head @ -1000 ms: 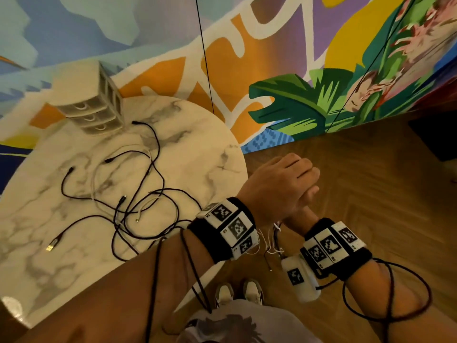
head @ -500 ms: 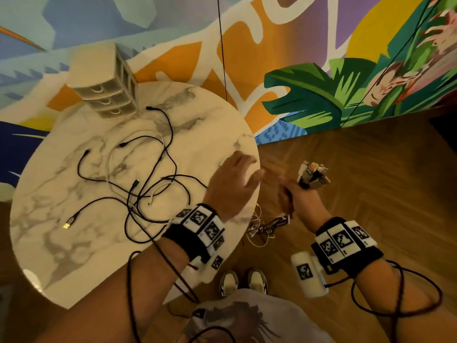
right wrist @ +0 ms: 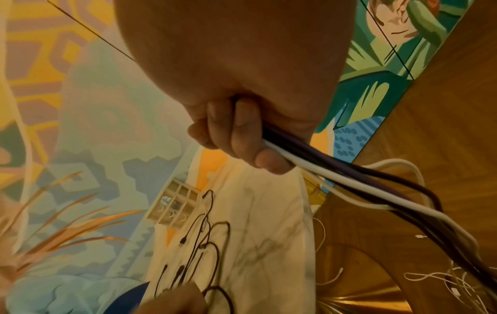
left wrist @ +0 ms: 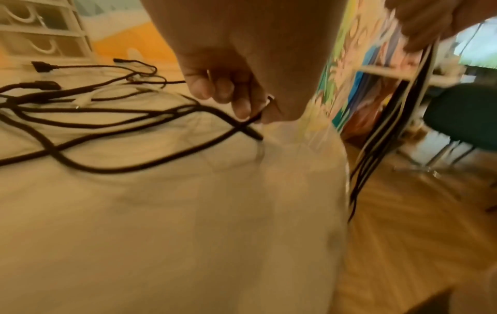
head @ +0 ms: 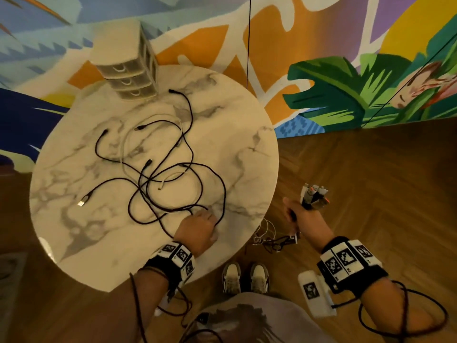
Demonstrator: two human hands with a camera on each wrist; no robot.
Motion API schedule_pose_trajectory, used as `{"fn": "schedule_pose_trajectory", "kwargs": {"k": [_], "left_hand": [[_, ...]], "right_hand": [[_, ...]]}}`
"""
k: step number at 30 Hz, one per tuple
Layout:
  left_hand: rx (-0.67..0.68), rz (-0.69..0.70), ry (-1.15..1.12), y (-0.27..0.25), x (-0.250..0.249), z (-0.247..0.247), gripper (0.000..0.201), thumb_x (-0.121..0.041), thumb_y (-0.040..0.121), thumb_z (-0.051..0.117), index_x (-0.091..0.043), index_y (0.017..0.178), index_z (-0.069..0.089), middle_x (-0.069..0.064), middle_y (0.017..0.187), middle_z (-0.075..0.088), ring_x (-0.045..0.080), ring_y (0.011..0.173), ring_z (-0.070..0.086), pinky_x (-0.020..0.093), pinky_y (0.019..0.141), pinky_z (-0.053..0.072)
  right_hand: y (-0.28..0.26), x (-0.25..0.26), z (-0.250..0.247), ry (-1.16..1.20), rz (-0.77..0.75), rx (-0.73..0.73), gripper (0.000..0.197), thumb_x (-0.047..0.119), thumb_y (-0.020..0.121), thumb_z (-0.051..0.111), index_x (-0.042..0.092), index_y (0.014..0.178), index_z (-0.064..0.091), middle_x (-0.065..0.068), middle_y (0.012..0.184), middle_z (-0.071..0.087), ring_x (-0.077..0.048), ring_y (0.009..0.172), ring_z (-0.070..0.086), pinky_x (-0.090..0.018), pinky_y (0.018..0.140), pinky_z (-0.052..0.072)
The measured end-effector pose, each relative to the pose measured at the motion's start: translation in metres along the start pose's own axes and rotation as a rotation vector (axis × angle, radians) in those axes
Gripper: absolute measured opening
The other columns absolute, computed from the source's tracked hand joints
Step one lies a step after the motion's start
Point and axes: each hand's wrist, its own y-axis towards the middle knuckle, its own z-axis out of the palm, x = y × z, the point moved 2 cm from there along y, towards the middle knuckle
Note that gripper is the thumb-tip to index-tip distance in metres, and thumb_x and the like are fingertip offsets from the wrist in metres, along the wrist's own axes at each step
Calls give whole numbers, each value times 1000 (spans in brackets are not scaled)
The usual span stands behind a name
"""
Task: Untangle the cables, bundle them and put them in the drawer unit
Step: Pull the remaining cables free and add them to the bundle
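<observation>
Several black cables and a white one lie tangled (head: 168, 174) in the middle of the round marble table (head: 247, 144). My left hand (head: 205, 216) is at the near right of the tangle; in the left wrist view its fingertip and thumb (left wrist: 255, 114) pinch a black cable (left wrist: 215, 114). My right hand (head: 304, 216) is off the table, over the floor, gripping a bundle of black and white cables (right wrist: 349, 184) whose plugs (head: 312, 196) stick up above the fist. The beige drawer unit (head: 128, 68) stands at the table's far left edge, its three drawers closed.
A painted mural wall (head: 321, 70) runs behind the table. Wood floor (head: 371, 181) lies to the right, with thin white wires (head: 267, 229) loose on it by the table edge. My shoes (head: 244, 278) are below. A dark green chair (left wrist: 462, 114) stands further right.
My hands, together a second ago, have parted. The left hand moved from the table's right edge onto the tangle and pinched a black cable. The right hand keeps its bundle.
</observation>
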Motion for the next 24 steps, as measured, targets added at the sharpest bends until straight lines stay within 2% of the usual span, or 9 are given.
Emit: {"fn": "schedule_pose_trajectory", "kwargs": {"k": [2,5,8,12,15,18,20,22,24], "left_hand": [[-207,52,-123,-3,-8,-20,40,-34,85,33,-12,107,58,6,105,62,26,93,59,34,72,47],[-510,161,-163,-9,-35,-48,22,-27,84,42,-15,91,58,1,76,62,22,70,58,29,60,46],[-550,205,-140,-13,-59,-63,21,-28,85,42,-17,92,59,-3,66,60,17,66,55,26,58,43],[-412,144,-159,-20,-49,-46,21,-31,88,42,-18,88,58,-2,66,63,20,67,57,28,63,43],[-337,9,-55,-31,6,-26,19,-28,85,43,-20,83,60,1,78,62,25,76,57,36,70,41],[-360,-330,40,-42,78,-29,20,-22,80,50,-13,91,65,13,95,59,35,85,55,42,69,42],[-407,-507,-49,-44,101,-50,17,-17,89,54,-8,101,63,19,96,55,39,84,54,44,63,45],[-459,-579,-194,-38,102,-76,24,-24,97,46,-9,109,60,20,96,60,41,84,58,43,62,46],[-571,-559,-261,-31,90,-99,25,-27,98,42,-13,110,60,17,93,66,40,85,61,39,63,43]], "right_hand": [[1,-2,9,18,13,33,49,30,101,40,10,58,53,-12,53,44,-18,42,35,-30,49,32],[5,-4,29,58,67,122,53,39,100,37,3,77,69,0,46,42,-11,39,31,-25,43,25],[9,10,48,151,49,155,46,37,99,41,17,70,71,-4,51,42,-13,42,33,-24,42,24],[13,30,57,277,-1,133,41,25,100,43,12,61,51,-6,51,33,-12,39,31,-27,45,25],[20,36,46,364,0,68,39,25,100,42,12,64,47,0,45,29,-11,37,29,-24,44,28],[29,29,34,341,16,54,39,27,101,40,10,68,50,3,40,32,-11,35,30,-26,44,28],[38,19,30,208,20,44,40,29,102,38,8,75,57,1,40,36,-13,35,30,-28,44,26],[44,13,26,-42,20,-38,37,31,101,38,8,83,61,-2,45,44,-17,40,37,-31,48,32],[47,16,20,-193,34,-168,34,32,99,40,10,93,64,-3,55,51,-19,50,46,-31,55,37]]}}
